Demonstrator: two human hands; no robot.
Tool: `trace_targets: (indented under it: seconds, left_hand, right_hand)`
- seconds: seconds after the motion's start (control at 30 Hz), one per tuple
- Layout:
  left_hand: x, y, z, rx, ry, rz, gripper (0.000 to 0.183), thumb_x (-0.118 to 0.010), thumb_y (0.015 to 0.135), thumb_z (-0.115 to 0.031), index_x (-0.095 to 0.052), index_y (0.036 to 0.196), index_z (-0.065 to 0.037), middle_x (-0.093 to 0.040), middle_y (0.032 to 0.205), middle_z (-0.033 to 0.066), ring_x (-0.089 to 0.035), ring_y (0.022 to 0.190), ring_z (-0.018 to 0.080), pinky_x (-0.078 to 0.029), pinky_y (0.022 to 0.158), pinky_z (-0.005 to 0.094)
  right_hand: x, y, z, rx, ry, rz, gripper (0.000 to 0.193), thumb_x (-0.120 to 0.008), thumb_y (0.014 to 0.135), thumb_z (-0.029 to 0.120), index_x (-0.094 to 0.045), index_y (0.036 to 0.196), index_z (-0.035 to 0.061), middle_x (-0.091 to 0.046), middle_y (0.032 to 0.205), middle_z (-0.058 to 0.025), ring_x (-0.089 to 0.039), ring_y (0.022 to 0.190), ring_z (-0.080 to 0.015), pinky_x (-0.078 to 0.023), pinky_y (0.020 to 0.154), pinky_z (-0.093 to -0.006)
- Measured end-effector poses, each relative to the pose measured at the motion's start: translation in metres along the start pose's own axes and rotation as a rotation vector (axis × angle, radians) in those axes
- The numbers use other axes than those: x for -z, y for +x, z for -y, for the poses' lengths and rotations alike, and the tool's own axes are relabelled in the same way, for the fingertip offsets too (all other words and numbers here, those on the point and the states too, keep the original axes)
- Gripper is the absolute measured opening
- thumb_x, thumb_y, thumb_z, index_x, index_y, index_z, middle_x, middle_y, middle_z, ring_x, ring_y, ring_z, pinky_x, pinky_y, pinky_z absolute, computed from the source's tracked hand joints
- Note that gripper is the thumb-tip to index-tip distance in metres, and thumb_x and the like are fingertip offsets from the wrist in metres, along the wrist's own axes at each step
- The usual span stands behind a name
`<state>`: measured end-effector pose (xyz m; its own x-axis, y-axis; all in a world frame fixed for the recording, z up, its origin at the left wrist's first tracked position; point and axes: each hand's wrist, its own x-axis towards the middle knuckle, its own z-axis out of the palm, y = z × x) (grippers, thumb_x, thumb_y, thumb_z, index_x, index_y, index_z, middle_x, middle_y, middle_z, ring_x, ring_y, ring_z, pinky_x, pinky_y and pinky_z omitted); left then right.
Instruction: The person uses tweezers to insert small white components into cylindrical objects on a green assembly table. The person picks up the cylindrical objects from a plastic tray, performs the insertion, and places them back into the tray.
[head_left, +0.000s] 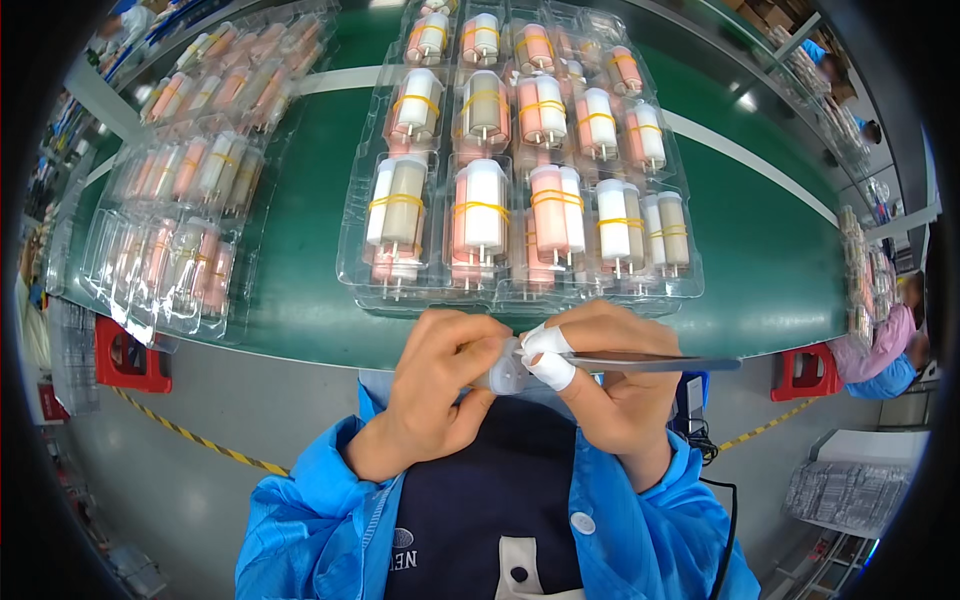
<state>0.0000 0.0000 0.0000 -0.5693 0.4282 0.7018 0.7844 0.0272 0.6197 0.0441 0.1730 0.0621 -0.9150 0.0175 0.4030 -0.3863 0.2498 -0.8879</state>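
Left hand [440,385] clamps a small translucent round part [508,374] just off the worktop's [300,260] near edge; right hand [610,385], fingertips taped, pinches metal tweezers [650,363] whose tip meets it. Step judged: fine insertion; next calls for steady alignment. Banded cylinders fill the clear trays [520,290].

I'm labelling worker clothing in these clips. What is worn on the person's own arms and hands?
Both arms are in bright blue smock sleeves ending at the wrists. The left hand is bare. The right hand has white tape wrapped around two fingers. No gloves show.
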Motion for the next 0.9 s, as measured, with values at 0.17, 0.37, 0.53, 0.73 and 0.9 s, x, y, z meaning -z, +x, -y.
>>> trace_targets:
  seconds: [0.17, 0.37, 0.53, 0.73, 0.9]
  left_hand:
    - [0.002, 0.000, 0.005, -0.150, 0.140, 0.107, 0.050, -0.065, 0.063, 0.008, -0.053, 0.110, -0.003, -0.060, 0.103, 0.0167, -0.056, 0.082, 0.0306, -0.044, 0.071, 0.0398]
    - [0.003, 0.001, -0.001, 0.065, -0.176, 0.017, 0.049, -0.068, 0.069, 0.004, -0.050, 0.113, -0.003, -0.060, 0.106, 0.0179, -0.058, 0.088, 0.0322, -0.045, 0.077, 0.0397]
    - [0.008, 0.003, -0.007, 0.345, -0.558, -0.018, 0.047, -0.068, 0.078, -0.002, -0.039, 0.115, -0.001, -0.054, 0.107, 0.0235, -0.056, 0.100, 0.0246, -0.046, 0.084, 0.0346]
    - [0.008, 0.004, -0.013, 0.509, -0.662, -0.066, 0.049, -0.071, 0.080, -0.011, -0.039, 0.116, -0.001, -0.055, 0.109, 0.0227, -0.056, 0.098, 0.0214, -0.047, 0.084, 0.0339]
    - [0.013, 0.004, -0.013, 0.533, -0.789, -0.008, 0.049, -0.068, 0.084, -0.008, -0.039, 0.123, 0.000, -0.055, 0.120, 0.0189, -0.055, 0.110, 0.0197, -0.043, 0.094, 0.0333]
  right_hand:
    - [0.015, 0.014, 0.005, -0.134, -0.001, 0.195, 0.010, -0.062, 0.075, -0.004, -0.066, 0.084, -0.0035, -0.064, 0.076, -0.0142, -0.064, 0.064, -0.0213, -0.050, 0.058, -0.0275]
    - [0.011, 0.007, -0.010, -0.235, 0.456, -0.012, 0.009, -0.062, 0.082, -0.003, -0.063, 0.090, -0.0054, -0.067, 0.083, -0.0138, -0.066, 0.074, -0.0179, -0.054, 0.067, -0.0289]
    - [0.010, -0.001, -0.015, -0.153, 0.578, -0.158, 0.013, -0.063, 0.083, -0.003, -0.062, 0.096, -0.0058, -0.065, 0.089, -0.0150, -0.065, 0.082, -0.0190, -0.054, 0.073, -0.0300]
    - [0.004, -0.007, -0.019, -0.196, 0.540, -0.128, 0.015, -0.067, 0.080, -0.005, -0.064, 0.095, -0.0038, -0.064, 0.090, -0.0129, -0.063, 0.083, -0.0169, -0.050, 0.075, -0.0270]
    - [0.001, -0.009, -0.021, -0.207, 0.518, -0.113, 0.015, -0.067, 0.080, -0.004, -0.064, 0.094, -0.0036, -0.064, 0.089, -0.0127, -0.062, 0.083, -0.0169, -0.049, 0.074, -0.0269]
